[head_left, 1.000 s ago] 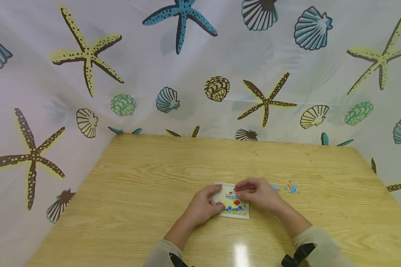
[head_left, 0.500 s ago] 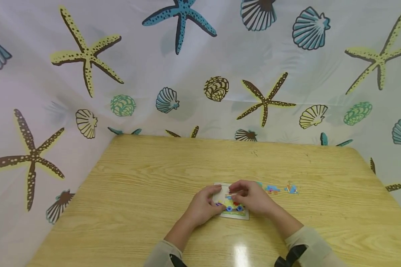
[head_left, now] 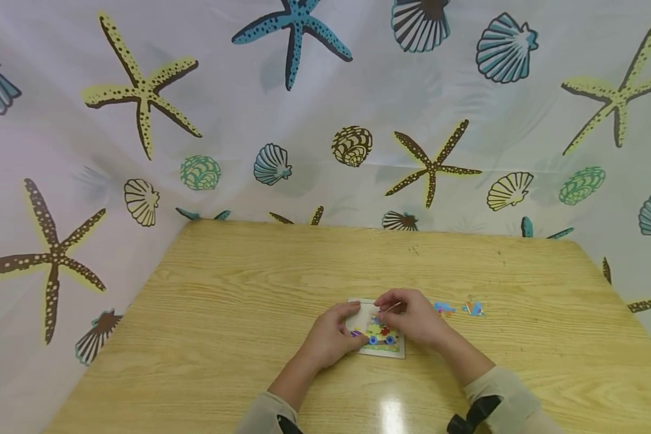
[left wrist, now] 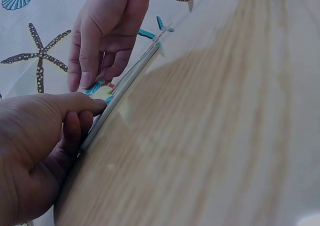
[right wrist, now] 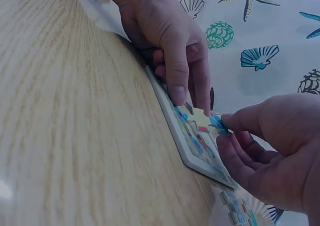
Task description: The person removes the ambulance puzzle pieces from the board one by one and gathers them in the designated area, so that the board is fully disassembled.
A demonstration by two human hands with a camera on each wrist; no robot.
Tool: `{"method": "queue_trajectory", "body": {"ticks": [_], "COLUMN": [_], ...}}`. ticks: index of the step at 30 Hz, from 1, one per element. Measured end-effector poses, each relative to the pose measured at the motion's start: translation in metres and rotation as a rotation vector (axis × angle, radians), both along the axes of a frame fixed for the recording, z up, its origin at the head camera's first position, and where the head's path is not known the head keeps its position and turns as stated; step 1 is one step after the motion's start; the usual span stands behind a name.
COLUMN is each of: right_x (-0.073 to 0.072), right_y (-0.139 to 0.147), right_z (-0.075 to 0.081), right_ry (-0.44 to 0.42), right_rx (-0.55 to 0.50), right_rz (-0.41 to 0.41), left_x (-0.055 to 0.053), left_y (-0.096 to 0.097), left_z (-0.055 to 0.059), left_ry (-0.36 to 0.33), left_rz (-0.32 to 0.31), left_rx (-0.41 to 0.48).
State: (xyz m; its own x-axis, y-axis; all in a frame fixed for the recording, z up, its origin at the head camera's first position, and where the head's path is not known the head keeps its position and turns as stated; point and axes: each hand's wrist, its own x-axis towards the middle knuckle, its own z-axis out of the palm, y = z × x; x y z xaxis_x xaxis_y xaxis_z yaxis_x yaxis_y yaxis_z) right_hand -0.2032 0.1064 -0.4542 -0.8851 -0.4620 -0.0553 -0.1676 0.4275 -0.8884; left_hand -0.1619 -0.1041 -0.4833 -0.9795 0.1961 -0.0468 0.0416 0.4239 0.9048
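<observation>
A small jigsaw board [head_left: 362,313] with a pale frame lies on the table, its assembled part showing a yellow vehicle with blue wheels and a red cross. My left hand [head_left: 328,334] grips the board's left side, the thumb on top near the lower left corner. Above the picture, my right hand [head_left: 415,318] pinches a puzzle piece [right wrist: 201,118] between thumb and index finger. That piece is yellow and blue; in the right wrist view it is tilted over the board. My right hand covers the board's upper right corner in the head view.
Right of the board lie loose puzzle pieces, a blue one [head_left: 443,308] close to my right hand and another [head_left: 473,308] further right. The wooden table [head_left: 249,289] meets a cloth [head_left: 314,181] printed with starfish and shells along its back and sides.
My right hand has shifted slightly left over the board, then its fingertips have eased back a little. My left hand stays at the board's left side.
</observation>
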Motion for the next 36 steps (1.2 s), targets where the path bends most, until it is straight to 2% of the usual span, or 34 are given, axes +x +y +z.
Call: {"method": "queue_trajectory", "body": {"ticks": [10, 18, 25, 36], "right_x": [0.002, 0.006, 0.008, 0.011], "right_y": [0.013, 0.023, 0.036, 0.058], "right_z": [0.002, 0.001, -0.004, -0.008], "right_ry": [-0.091, -0.080, -0.103, -0.134], "right_rx": [-0.047, -0.107, -0.184, -0.192], "right_rz": [0.023, -0.046, -0.088, -0.151], "left_x": [-0.001, -0.003, -0.002, -0.001], "left_y": [0.002, 0.002, 0.003, 0.003], "left_z": [-0.001, -0.004, -0.004, -0.004], "left_ry": [0.001, 0.027, 0.024, 0.011], "left_rz": [0.002, 0.007, 0.018, 0.007], "left_rx": [-0.016, -0.006, -0.008, -0.001]}}
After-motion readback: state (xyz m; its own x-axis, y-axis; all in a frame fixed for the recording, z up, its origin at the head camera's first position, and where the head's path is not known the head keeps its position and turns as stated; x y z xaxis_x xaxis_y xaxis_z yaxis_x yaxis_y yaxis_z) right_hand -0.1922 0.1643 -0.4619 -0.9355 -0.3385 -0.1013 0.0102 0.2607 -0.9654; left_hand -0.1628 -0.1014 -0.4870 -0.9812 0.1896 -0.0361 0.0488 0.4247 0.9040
